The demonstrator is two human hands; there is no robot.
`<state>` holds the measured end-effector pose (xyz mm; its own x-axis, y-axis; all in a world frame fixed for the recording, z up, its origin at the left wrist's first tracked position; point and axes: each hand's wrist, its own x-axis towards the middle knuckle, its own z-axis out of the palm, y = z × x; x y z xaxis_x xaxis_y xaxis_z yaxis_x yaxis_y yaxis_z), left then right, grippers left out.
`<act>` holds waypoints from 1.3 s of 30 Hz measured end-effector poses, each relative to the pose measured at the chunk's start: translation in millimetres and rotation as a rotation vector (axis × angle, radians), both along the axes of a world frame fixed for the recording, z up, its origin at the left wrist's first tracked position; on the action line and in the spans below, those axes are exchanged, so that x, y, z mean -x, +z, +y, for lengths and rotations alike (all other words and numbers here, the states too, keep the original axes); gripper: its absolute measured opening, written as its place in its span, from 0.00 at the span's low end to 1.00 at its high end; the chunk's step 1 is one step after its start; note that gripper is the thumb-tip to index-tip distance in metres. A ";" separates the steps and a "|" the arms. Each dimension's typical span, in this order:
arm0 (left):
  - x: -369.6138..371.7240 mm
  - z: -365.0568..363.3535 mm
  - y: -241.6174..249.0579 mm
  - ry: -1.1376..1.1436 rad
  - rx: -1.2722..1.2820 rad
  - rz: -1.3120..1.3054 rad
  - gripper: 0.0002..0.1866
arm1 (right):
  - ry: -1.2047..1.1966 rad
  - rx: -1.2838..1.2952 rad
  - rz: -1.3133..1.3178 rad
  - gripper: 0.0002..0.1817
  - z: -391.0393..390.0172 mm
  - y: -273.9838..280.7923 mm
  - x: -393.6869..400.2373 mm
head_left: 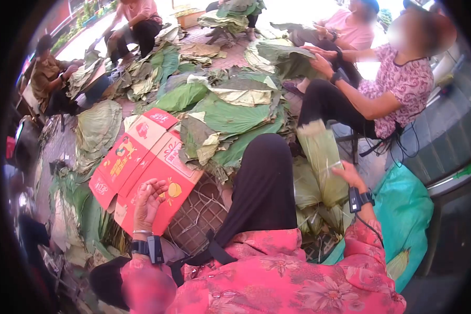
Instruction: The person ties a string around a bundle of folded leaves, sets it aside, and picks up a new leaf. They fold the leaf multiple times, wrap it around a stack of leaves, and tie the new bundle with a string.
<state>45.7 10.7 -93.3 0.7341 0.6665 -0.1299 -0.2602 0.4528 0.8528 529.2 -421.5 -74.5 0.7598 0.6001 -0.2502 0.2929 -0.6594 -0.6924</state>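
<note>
My left hand (150, 203) is raised over the red cardboard (136, 154), its fingers loosely curled and apart with nothing visible between them. On the right, my right hand (352, 175) is closed at the fingertips on a thin white strip (332, 166). That strip lies against the right edge of a long bundle of pale green leaves (322, 149), which stands upright beside my right knee. More pale leaves (306, 188) lie below and left of the bundle.
Large green and brown leaves (230, 115) are heaped ahead. A teal sack (403, 209) sits right of my right arm. Several people sit around the heap; the nearest person (397, 89) is at the right, handling a leaf (290, 57). Dark paving (199, 214) shows beside the cardboard.
</note>
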 end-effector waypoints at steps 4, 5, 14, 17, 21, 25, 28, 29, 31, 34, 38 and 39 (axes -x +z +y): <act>3.4 2.3 -3.6 0.000 -0.012 0.129 0.16 | -0.135 0.529 -0.245 0.30 -49.8 -140.7 -15.3; 6.2 2.7 -2.9 0.012 -0.013 0.178 0.16 | -0.213 0.430 -0.325 0.29 -51.8 -150.1 -11.4; 8.1 0.9 -16.5 0.103 0.025 0.308 0.14 | 0.126 0.050 -0.381 0.19 89.3 -7.1 -1.4; 2.3 -3.3 -15.5 0.079 0.014 0.319 0.14 | 0.178 -0.135 -0.392 0.21 155.4 17.9 8.7; 1.6 -7.7 -12.7 0.079 -0.008 0.336 0.14 | 0.428 -0.218 -0.622 0.24 221.1 32.8 7.0; 3.2 -10.1 -9.0 0.084 -0.003 0.350 0.15 | 0.612 -0.106 -0.749 0.27 257.6 27.5 -9.2; 2.7 -9.3 -12.8 0.083 0.005 0.345 0.14 | 0.708 0.050 -0.796 0.28 273.4 34.0 -3.9; 2.0 -10.1 -13.3 0.079 0.008 0.350 0.13 | 0.746 0.117 -0.841 0.28 277.1 34.9 0.7; -0.9 -10.8 -12.8 0.079 0.026 0.364 0.12 | 0.850 0.139 -0.912 0.27 280.1 34.6 -1.4; -4.8 -10.7 -20.6 0.077 0.044 0.328 0.12 | 0.889 0.132 -0.881 0.23 283.8 33.3 -3.9; -9.8 -12.7 -20.8 0.072 0.037 0.350 0.13 | 0.832 0.053 -0.731 0.18 288.1 20.7 -21.1; -9.8 -12.2 -21.4 0.068 0.034 0.355 0.13 | 0.804 0.044 -0.693 0.16 291.5 20.0 -21.6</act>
